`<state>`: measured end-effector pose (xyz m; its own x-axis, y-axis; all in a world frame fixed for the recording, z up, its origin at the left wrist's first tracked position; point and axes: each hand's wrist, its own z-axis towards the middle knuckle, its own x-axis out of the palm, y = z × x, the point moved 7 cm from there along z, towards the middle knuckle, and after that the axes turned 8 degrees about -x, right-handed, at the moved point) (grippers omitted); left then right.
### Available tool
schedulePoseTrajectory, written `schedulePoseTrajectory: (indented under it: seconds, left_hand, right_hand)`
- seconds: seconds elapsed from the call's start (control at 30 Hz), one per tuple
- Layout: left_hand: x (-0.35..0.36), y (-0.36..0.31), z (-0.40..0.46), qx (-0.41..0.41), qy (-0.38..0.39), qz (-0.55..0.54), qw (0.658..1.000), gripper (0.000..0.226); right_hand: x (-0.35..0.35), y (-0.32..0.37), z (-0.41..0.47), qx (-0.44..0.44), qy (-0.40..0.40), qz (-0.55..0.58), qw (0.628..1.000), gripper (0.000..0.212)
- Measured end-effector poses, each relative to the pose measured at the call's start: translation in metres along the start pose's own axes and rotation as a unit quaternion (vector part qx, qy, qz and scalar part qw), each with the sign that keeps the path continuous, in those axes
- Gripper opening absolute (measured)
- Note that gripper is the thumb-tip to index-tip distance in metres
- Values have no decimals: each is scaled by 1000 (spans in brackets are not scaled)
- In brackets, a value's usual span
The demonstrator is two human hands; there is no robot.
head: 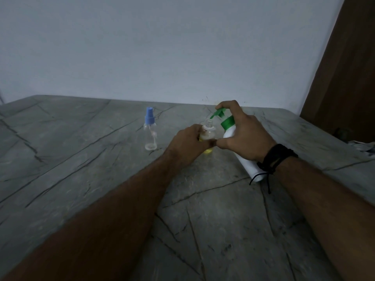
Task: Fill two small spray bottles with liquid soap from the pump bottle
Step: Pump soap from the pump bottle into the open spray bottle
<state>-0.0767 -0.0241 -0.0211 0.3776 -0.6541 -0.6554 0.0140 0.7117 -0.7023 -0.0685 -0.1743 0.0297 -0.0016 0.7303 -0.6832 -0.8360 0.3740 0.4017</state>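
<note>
My left hand (187, 142) grips a small clear spray bottle (208, 132) whose cap is off; yellow liquid shows at its bottom. My right hand (243, 136) holds a white pump bottle (229, 133) with a green pump head (218, 114), tilted toward the small bottle. A finger rests on top of the pump and the green spout sits right over the open threaded neck. A second small clear spray bottle (150, 131) with a blue cap stands upright to the left, apart from both hands.
Everything stands on a grey veined stone table (81, 159) against a pale wall. A brown wooden panel (345, 78) rises at the right, with crumpled cloth or paper (363, 146) near the table's right edge. A black band is on my right wrist.
</note>
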Motion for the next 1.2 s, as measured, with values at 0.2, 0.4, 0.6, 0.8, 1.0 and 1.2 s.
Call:
schedulePoseTrajectory:
  seconds: [0.2, 0.4, 0.6, 0.8, 1.0, 1.2]
  left_hand:
    - [0, 0, 1, -4, 2, 6, 1000, 63]
    - [1, 1, 1, -1, 3, 4, 1000, 61]
    - [0, 0, 0, 0, 4, 5, 1000, 60]
    - [1, 0, 0, 0, 4, 1, 1000, 59]
    - [1, -1, 0, 3, 7, 2, 1000, 59]
    - [2, 0, 1, -2, 8, 6, 1000, 59]
  right_hand:
    - [-1, 0, 0, 2, -2, 2, 1000, 72]
    - [1, 2, 1, -8, 4, 4, 1000, 76]
    - [2, -1, 2, -1, 7, 2, 1000, 71]
    - [3, 0, 3, -8, 9, 3, 1000, 74]
    - [3, 0, 3, -5, 7, 0, 1000, 71]
    - [3, 0, 4, -6, 5, 2, 1000, 72]
